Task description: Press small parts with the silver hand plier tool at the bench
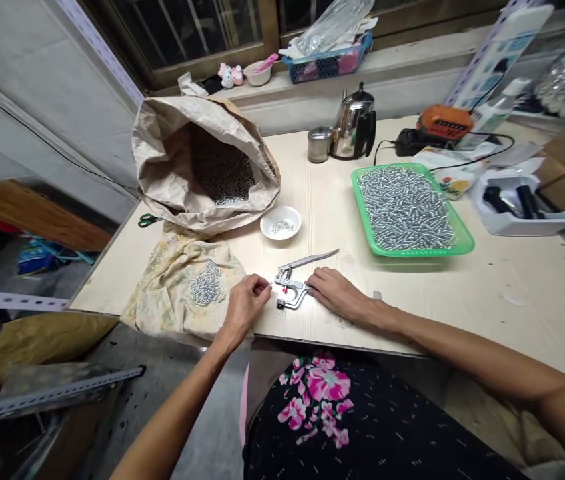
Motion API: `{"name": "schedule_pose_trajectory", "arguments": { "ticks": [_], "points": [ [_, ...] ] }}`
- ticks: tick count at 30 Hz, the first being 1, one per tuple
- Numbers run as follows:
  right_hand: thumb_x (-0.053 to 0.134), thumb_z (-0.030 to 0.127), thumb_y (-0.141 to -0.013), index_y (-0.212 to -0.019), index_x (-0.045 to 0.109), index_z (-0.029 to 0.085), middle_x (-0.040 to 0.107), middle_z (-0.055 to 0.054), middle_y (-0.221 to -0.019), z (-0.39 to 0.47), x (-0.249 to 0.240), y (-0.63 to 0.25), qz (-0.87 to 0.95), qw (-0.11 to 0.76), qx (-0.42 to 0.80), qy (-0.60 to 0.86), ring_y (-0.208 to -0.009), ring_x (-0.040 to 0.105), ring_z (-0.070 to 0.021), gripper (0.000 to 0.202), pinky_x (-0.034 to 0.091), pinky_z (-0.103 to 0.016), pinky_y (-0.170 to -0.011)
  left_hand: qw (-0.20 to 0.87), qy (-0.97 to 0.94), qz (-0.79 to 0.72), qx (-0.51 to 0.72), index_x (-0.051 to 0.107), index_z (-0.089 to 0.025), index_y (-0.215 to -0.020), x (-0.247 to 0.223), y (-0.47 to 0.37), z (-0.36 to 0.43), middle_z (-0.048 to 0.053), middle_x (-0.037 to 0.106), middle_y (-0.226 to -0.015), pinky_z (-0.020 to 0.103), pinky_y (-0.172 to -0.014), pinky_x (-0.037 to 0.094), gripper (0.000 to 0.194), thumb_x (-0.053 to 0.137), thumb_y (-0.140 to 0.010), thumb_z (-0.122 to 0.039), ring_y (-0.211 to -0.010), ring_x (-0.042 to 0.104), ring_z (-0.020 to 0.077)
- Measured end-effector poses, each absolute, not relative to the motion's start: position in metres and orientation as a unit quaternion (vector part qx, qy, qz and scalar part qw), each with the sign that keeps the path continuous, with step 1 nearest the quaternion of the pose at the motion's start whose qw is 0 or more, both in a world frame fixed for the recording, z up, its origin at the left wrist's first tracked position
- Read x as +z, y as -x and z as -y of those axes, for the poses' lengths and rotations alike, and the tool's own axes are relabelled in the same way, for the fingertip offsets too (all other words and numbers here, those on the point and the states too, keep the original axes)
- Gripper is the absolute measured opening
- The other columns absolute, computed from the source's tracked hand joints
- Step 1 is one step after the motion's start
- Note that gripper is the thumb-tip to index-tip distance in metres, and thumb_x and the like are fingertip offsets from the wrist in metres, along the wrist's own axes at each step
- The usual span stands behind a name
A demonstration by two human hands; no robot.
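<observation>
Two hands are at one pair of pliers (289,285), which lies near the front edge of the tabletop (325,200). The left hand (246,303) has its grip closed, thumb and fingertips pinching one tiny piece (271,285) just beside the pliers. The right hand (335,291) lies palm down, fingertips on the near end of the pliers' frame; how tightly its grip closes cannot be told. The pliers' one long upper arm slants up, well apart from the frame.

Metal pins are in four places, mostly too many to count: one heap (208,283) on one floral cloth (159,287), a small handful in one white bowl (281,225), a full layer in one green tray (413,253), and a mass inside one open sack (162,180). One pair of scissors (148,220) is beside the sack.

Behind stand one kettle (355,127) and one lidded jar (319,145). To the right are one orange battery (445,123) and one white tub (525,225) with two dark items. The sill holds one blue basket (329,65) and one small bowl (257,77) with one pink spoon (266,63).
</observation>
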State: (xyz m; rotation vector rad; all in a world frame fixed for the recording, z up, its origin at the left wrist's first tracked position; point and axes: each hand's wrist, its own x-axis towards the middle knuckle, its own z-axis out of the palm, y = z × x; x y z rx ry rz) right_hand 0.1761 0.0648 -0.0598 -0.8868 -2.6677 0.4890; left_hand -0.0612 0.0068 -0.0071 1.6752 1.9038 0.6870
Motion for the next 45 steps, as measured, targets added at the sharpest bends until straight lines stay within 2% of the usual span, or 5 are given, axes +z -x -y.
{"name": "schedule_pose_trajectory", "arguments": {
  "ticks": [12, 18, 26, 36, 45],
  "points": [
    [0.04, 0.025, -0.101, -0.095, 0.056, 0.017, 0.055, -0.008, -0.09, -0.067, -0.074, -0.178, 0.923, 0.195, 0.164, 0.287, -0.083, 0.048, -0.0212, 0.019, 0.036, -0.034, -0.072, 0.181, -0.683, -0.685, 0.176, 0.067, -0.016, -0.102, -0.018, 0.055, -0.005, 0.008, 0.069, -0.095, 0.033, -0.084, 0.049, 0.024, 0.049, -0.086, -0.013, -0.092, 0.064, 0.0211],
    [0.034, 0.029, -0.103, -0.094, 0.056, 0.018, 0.055, -0.009, -0.092, -0.067, -0.069, -0.178, 0.928, 0.163, 0.156, 0.296, -0.085, 0.046, -0.0225, 0.026, 0.035, -0.035, -0.074, 0.342, -0.568, -0.699, 0.268, 0.07, -0.015, -0.09, -0.016, 0.049, -0.014, 0.002, 0.069, -0.076, 0.023, -0.064, 0.048, 0.016, 0.059, -0.081, -0.023, -0.068, 0.062, 0.0139],
    [0.033, 0.021, -0.103, -0.092, 0.055, 0.019, 0.055, -0.006, -0.088, -0.065, -0.07, -0.183, 0.94, 0.16, 0.094, 0.287, -0.082, 0.042, -0.0205, 0.025, 0.03, -0.035, -0.073, 0.484, -0.427, -0.676, 0.357, 0.066, -0.012, -0.077, -0.02, 0.04, -0.012, -0.001, 0.06, -0.059, 0.02, -0.049, 0.038, 0.032, 0.07, -0.07, -0.042, -0.051, 0.049, 0.0087],
    [0.041, 0.016, -0.1, -0.087, 0.056, 0.017, 0.053, -0.004, -0.081, -0.066, -0.061, -0.188, 0.942, 0.203, 0.005, 0.269, -0.077, 0.039, -0.0197, 0.02, 0.028, -0.033, -0.07, 0.481, -0.377, -0.68, 0.405, 0.069, -0.011, -0.071, -0.023, 0.024, 0.001, -0.002, 0.058, -0.055, 0.021, -0.054, 0.035, 0.037, 0.077, -0.062, -0.046, -0.052, 0.046, 0.0084],
    [0.033, 0.014, -0.102, -0.084, 0.055, 0.017, 0.052, -0.005, -0.082, -0.066, -0.056, -0.189, 0.943, 0.217, 0.032, 0.251, -0.076, 0.037, -0.0197, 0.028, 0.03, -0.032, -0.071, 0.442, -0.418, -0.708, 0.359, 0.073, -0.012, -0.074, -0.032, 0.026, 0.0, 0.001, 0.065, -0.061, 0.022, -0.055, 0.039, 0.033, 0.076, -0.064, -0.042, -0.054, 0.052, 0.0102]
  ]
}}
